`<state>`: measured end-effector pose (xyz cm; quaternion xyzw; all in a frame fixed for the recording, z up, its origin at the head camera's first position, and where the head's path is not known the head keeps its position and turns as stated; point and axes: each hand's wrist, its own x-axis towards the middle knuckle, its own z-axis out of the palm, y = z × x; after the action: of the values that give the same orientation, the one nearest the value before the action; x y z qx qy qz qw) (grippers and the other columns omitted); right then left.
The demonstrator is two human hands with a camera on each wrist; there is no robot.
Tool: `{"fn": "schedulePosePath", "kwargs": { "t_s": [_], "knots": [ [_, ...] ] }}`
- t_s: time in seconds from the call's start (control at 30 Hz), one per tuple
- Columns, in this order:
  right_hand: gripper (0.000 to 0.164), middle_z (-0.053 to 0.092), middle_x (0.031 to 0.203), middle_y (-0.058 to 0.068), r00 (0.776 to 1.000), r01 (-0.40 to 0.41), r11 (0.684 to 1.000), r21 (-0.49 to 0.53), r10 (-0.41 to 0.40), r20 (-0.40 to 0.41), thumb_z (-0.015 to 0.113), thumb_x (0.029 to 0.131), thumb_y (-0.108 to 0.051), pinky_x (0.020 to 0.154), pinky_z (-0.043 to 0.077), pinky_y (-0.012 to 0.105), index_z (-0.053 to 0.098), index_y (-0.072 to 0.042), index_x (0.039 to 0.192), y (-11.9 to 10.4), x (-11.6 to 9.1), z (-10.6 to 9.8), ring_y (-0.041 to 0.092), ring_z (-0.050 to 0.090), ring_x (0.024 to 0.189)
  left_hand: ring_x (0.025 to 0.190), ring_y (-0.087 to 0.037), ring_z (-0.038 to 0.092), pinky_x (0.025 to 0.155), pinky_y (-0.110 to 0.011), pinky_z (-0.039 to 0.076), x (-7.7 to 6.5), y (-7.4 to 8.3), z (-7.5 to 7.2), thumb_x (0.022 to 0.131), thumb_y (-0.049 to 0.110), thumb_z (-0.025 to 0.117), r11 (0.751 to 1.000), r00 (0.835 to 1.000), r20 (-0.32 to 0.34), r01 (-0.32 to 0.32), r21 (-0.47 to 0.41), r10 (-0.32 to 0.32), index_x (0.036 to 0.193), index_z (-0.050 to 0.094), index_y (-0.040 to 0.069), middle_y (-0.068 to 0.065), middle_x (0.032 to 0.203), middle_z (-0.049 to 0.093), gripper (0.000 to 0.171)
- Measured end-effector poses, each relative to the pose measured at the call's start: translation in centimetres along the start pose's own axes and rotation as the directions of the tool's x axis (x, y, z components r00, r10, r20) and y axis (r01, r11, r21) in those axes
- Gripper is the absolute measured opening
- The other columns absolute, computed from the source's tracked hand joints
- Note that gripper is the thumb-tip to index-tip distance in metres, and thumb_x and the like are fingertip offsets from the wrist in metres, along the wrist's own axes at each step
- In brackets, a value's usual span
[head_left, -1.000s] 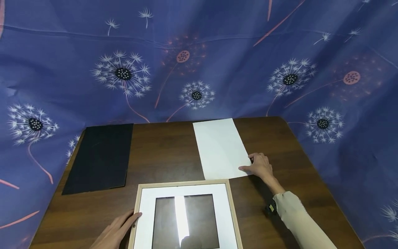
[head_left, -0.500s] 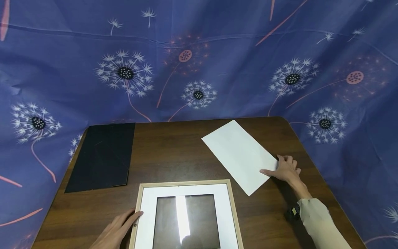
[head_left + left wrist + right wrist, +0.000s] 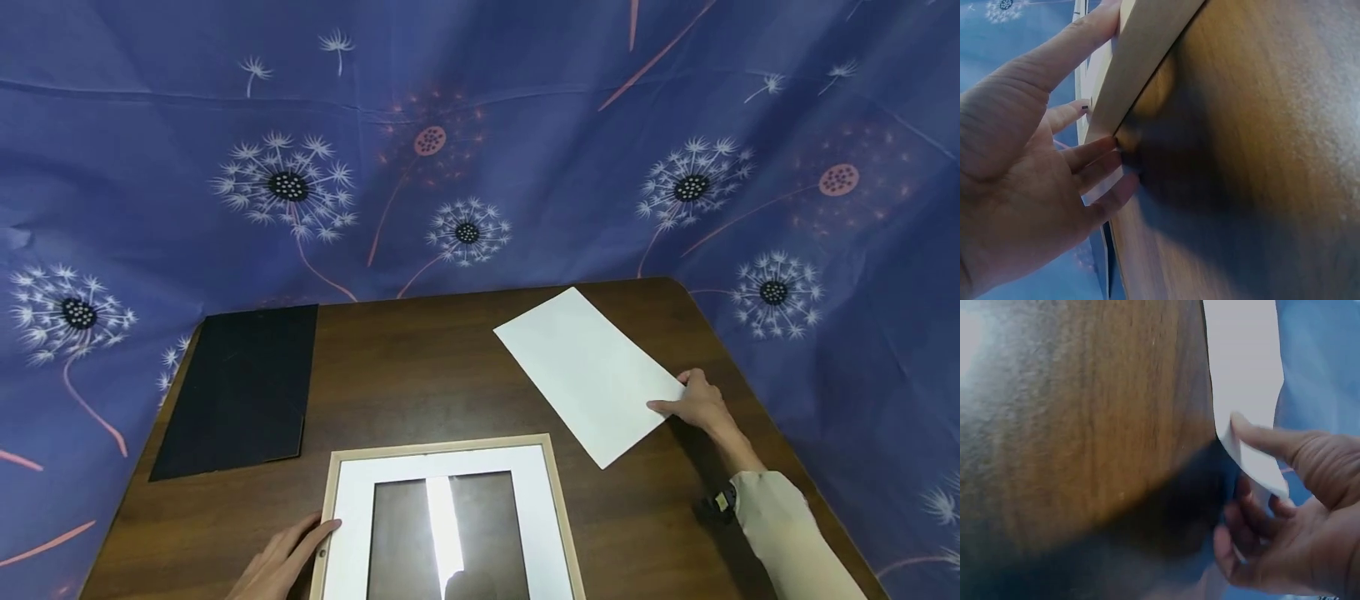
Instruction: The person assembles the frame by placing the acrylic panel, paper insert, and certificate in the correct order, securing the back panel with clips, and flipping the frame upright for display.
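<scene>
A light wooden picture frame (image 3: pixel 555 500) with a white mat and a glossy dark window lies on the table at the near side. At its left edge my left hand (image 3: pixel 281 560) holds on, the thumb (image 3: pixel 1079 47) over the rim and the other fingers along the outer side. Farther right, my right hand (image 3: pixel 701 407) pinches the near right corner of a white sheet of paper (image 3: pixel 585 371). In the right wrist view the thumb (image 3: pixel 1266 437) lies on top of the sheet, which bends up there, with fingers beneath it.
A black rectangular board (image 3: pixel 240 387) lies at the table's back left. The brown wooden table (image 3: pixel 405 367) ends at a blue dandelion-print cloth (image 3: pixel 540 150) behind it and along the sides. Bare wood lies between board and sheet.
My right hand has moved right with the white sheet, which has turned at an angle and come away from the picture frame. My left hand has stayed at the frame's left edge.
</scene>
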<state>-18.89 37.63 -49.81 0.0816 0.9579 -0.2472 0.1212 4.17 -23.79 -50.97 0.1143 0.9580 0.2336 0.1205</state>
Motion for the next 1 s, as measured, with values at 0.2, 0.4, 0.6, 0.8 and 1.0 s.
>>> {"fn": "schedulePosePath", "kwargs": {
  "t_s": [0.2, 0.4, 0.6, 0.8, 1.0],
  "knots": [
    [0.059, 0.051, 0.091, 0.012, 0.998, 0.005, 0.942, 0.336, 0.015, -0.058, 0.064, 0.091, -0.032, 0.067, 0.049, 0.032, 0.044, 0.01, 0.127, 2.2, -0.6, 0.0, 0.02, 0.055, 0.08, 0.123, -0.041, 0.041, 0.074, -0.075, 0.038, -0.1, 0.0, -0.2, 0.054, 0.082, 0.067, 1.0, 1.0, 0.014, -0.023, -0.018, 0.023, 0.148, 0.024, 0.038, -0.011, 0.149, 0.032, 0.113],
    [0.004, 0.063, 0.08, -0.009, 1.0, -0.017, 0.528, 0.849, 0.013, 0.012, 0.061, 0.093, -0.011, 0.067, 0.055, 0.021, 0.062, -0.011, 0.097, 3.3, -1.4, -0.3, 0.003, 0.064, 0.074, 0.123, -0.042, 0.042, 0.074, -0.075, 0.038, -0.1, -0.1, -0.4, 0.055, 0.081, 0.067, 0.999, 0.999, 0.038, -0.026, -0.032, 0.027, 0.149, 0.024, 0.038, -0.012, 0.149, 0.032, 0.112],
    [0.022, 0.07, 0.086, -0.006, 0.997, 0.043, 0.363, 0.931, -0.076, -0.017, 0.051, 0.096, -0.003, 0.069, 0.056, 0.023, 0.059, -0.02, 0.109, 3.5, -1.9, -0.1, 0.006, 0.067, 0.076, 0.122, -0.043, 0.042, 0.073, -0.075, 0.038, -0.3, -0.4, -0.3, 0.055, 0.079, 0.069, 0.999, 0.999, 0.027, -0.043, -0.031, 0.044, 0.149, 0.023, 0.036, -0.014, 0.149, 0.032, 0.113],
    [0.018, 0.069, 0.079, -0.004, 0.994, 0.103, 0.327, 0.939, -0.01, -0.105, 0.047, 0.098, -0.005, 0.062, 0.056, 0.023, 0.058, -0.018, 0.106, 3.2, -1.9, -0.4, 0.007, 0.066, 0.07, 0.122, -0.042, 0.042, 0.073, -0.075, 0.037, -0.3, -0.3, -0.3, 0.054, 0.079, 0.069, 0.999, 0.999, 0.022, -0.035, -0.034, 0.035, 0.149, 0.023, 0.037, -0.013, 0.149, 0.032, 0.114],
    [0.022, 0.067, 0.082, -0.002, 0.994, 0.107, 0.243, 0.964, -0.037, -0.101, 0.045, 0.099, -0.004, 0.059, 0.055, 0.025, 0.059, -0.019, 0.107, 2.4, -2.5, -1.5, 0.008, 0.066, 0.073, 0.125, -0.045, 0.038, 0.074, -0.079, 0.033, -0.5, -0.3, -0.5, 0.055, 0.078, 0.07, 0.998, 0.999, 0.047, -0.023, -0.066, 0.026, 0.15, 0.021, 0.037, -0.013, 0.151, 0.028, 0.114]
  ]
}}
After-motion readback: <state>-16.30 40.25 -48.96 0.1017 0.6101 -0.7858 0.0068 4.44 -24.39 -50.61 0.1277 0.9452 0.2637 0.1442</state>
